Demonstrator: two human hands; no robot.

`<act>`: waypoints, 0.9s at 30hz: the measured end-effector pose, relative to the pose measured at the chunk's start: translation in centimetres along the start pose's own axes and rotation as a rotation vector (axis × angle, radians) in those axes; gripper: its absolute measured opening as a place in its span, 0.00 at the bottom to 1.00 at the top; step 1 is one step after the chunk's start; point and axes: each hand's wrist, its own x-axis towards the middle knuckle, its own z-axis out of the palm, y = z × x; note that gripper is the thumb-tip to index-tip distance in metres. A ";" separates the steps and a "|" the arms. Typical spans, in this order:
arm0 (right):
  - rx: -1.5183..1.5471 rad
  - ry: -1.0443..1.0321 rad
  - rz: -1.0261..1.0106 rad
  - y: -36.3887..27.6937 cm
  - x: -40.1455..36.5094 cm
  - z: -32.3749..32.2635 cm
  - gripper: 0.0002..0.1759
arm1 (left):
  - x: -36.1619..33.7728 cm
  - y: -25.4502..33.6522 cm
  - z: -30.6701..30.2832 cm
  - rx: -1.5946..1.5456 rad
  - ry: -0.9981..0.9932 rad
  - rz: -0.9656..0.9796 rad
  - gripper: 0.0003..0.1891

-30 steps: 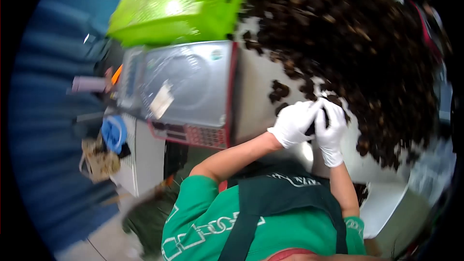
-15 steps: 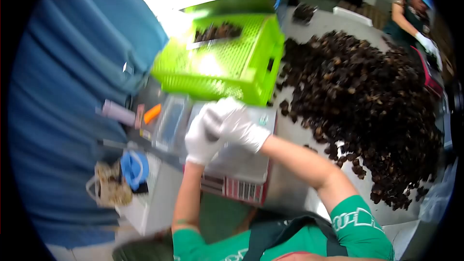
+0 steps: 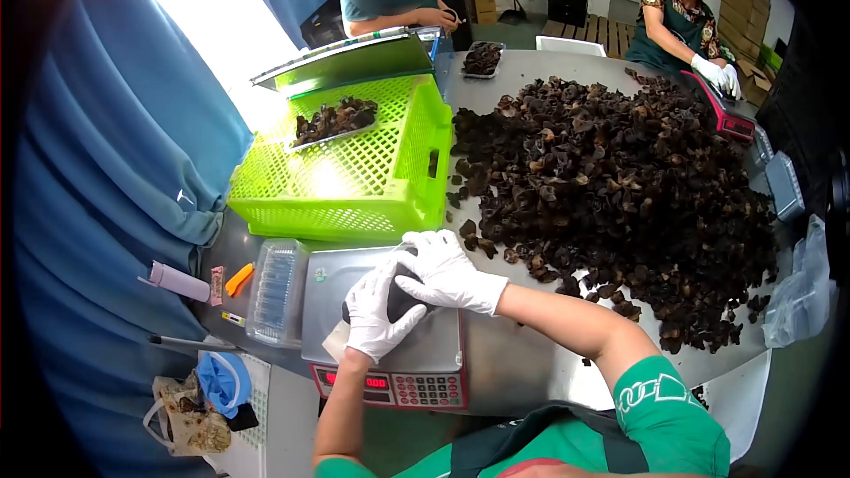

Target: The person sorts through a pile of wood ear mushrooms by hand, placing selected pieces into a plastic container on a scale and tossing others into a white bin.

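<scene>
Above the steel pan of a weighing scale [image 3: 434, 341] with red lit digits, both my hands work in white gloves. My left hand [image 3: 376, 314] is curled round the lower left side of a dark, rounded object [image 3: 403, 301], its thumb and fingers on the edge. From the right, my right hand [image 3: 450, 276] grips the top of the same object with bent fingers. What kind of object it is, I cannot tell. A pale flap [image 3: 336, 341] shows beneath my left hand. Just left of the scale lies a stack of clear plastic trays [image 3: 276, 292].
A green crate [image 3: 328, 212] behind the scale bears a filled tray [image 3: 335, 121]. Dark wood-ear-like mushrooms [image 3: 611, 204] cover the right side of the steel table. An orange cutter [image 3: 239, 280] and lilac bottle [image 3: 181, 281] lie left. Two people stand across the table.
My view has shifted, and the scale and crate appear lower in it. My hands have spread slightly, with the dark object now showing between them.
</scene>
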 end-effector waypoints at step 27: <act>0.132 0.075 0.517 -1.8 -30.9 -9.0 0.16 | -4.2 13.7 2.7 -0.186 0.333 -0.103 0.21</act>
